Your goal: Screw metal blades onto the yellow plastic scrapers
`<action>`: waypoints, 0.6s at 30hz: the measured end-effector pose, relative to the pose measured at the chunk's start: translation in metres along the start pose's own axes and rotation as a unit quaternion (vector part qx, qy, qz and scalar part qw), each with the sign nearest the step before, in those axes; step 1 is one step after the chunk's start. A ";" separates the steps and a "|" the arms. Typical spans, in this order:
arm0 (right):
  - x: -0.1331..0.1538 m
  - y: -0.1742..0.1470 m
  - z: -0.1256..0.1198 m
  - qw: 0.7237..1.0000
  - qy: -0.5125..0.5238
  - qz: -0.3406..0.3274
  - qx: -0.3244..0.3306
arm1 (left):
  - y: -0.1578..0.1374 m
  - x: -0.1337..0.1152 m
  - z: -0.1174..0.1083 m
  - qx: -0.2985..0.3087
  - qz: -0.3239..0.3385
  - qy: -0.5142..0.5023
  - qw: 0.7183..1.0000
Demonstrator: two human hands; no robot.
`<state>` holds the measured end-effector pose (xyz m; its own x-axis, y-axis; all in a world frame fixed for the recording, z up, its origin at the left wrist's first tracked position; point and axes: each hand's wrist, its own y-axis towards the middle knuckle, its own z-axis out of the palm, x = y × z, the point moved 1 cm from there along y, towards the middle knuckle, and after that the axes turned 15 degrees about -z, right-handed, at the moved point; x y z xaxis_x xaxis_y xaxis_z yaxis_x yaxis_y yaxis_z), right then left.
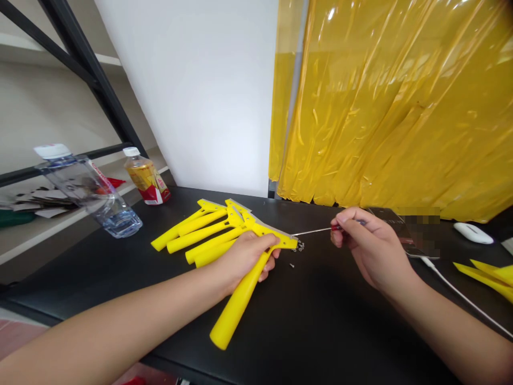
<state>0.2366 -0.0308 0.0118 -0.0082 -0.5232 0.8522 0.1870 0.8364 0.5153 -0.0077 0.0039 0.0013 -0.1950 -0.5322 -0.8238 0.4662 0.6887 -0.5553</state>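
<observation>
- At the left of the frame, a shelf unit (pixel 60 91) is bearing loose flat pieces (pixel 48 200), their kind being too unclear to tell.
- Beside it, a clear bottle (pixel 114 216) with a white cap is standing on the bench (pixel 320 321), holding a little liquid.
- Just to its right, a smaller drink bottle (pixel 148 182) is showing a red and yellow label.
- At the upper middle, a white panel (pixel 200 96) is rising behind the bench.
- Left of centre, several yellow scrapers (pixel 196 237) are lying close together, handles pointing to the lower left.
- Just below centre, the left hand (pixel 252 252) is gripping another scraper (pixel 240 307), thumb pressing near its head; its handle is slanting toward the bottom of the frame.
- Right beside that head, small screws (pixel 300 246) are lying in a cluster, with a single screw (pixel 292 266) resting nearer the bottom.
- Right of centre, the right hand (pixel 366 243) is pinching a screwdriver (pixel 315 231), whose thin shaft is reaching left to the head's edge; whether the tip is sitting in a screw is too small to tell.
- At the upper right, a yellow plastic sheet (pixel 393 107) is hanging in folds.
- Behind the right hand, a partly blurred phone (pixel 387 216) is lying with a white cable (pixel 452 283) plugged in.
- At the right edge, a white case (pixel 473 233) is resting above some yellow pieces (pixel 487 275).
</observation>
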 end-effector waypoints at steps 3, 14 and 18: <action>-0.001 -0.003 0.002 1.000 -0.002 0.000 0.023 | 0.000 -0.001 0.000 0.021 -0.017 -0.012 1.000; -0.004 -0.005 0.003 0.999 -0.012 0.001 0.051 | 0.004 0.001 -0.001 0.056 -0.031 -0.029 0.998; -0.003 -0.006 0.003 0.998 -0.018 0.003 0.061 | 0.002 0.001 -0.002 0.055 -0.030 -0.028 0.998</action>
<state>0.2327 -0.0340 0.0059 -0.0434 -0.5130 0.8573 0.0669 0.8547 0.5149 -0.0081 0.0059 -0.0008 -0.1780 -0.5993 -0.7805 0.5472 0.5989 -0.5847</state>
